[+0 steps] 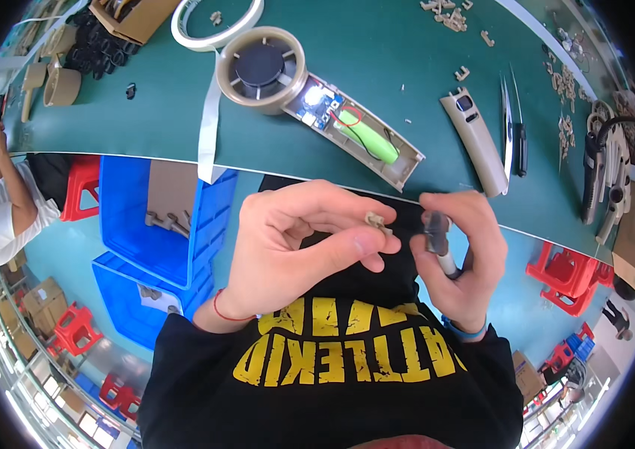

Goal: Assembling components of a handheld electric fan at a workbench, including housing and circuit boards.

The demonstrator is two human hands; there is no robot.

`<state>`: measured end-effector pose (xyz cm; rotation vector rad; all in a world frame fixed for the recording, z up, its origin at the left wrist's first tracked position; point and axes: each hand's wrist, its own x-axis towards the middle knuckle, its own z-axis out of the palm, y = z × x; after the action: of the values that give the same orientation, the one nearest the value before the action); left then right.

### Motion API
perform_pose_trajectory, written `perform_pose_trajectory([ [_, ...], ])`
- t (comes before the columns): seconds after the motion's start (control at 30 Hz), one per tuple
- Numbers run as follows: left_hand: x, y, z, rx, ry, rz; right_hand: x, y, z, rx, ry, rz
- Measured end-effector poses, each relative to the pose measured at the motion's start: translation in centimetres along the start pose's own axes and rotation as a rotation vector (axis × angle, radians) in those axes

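My left hand pinches a small beige plastic part between thumb and fingertips, above my lap at the table's front edge. Close beside it, my right hand is closed around a short tool with a dark grey head and a pale shaft; its exact kind I cannot make out. Beyond the hands lies a beige handheld fan with its handle open. Inside the handle show a lit circuit board, thin wires and a green battery cell. The beige handle cover rests apart to the right.
A white tape roll with a hanging strip lies behind the fan. Metal tweezers and a black-handled tool lie right of the cover. Small beige parts are scattered at the back. Blue bins stand below left; a person is at far left.
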<state>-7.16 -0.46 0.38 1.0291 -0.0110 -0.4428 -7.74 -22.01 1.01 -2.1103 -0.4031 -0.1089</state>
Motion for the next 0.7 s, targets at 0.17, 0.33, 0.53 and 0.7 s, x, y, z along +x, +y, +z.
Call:
perform_pose_trajectory([
  [0.17,-0.4,0.2,0.0,-0.109,-0.076,-0.082,-0.1,0.5,0.1,-0.089,-0.033,-0.099],
  [0.33,-0.3,0.7,-0.4,-0.114,-0.124,-0.154,-0.1,0.5,0.0,-0.102,-0.051,-0.073],
  [0.53,-0.1,0.3,-0.7,-0.171,-0.157,-0.18,-0.2,0.7,0.0,-0.123,-0.053,-0.073],
  [0.7,0.0,0.4,-0.9,-0.106,-0.173,-0.176,-0.3,0.7,-0.3,-0.149,-0.062,-0.076],
])
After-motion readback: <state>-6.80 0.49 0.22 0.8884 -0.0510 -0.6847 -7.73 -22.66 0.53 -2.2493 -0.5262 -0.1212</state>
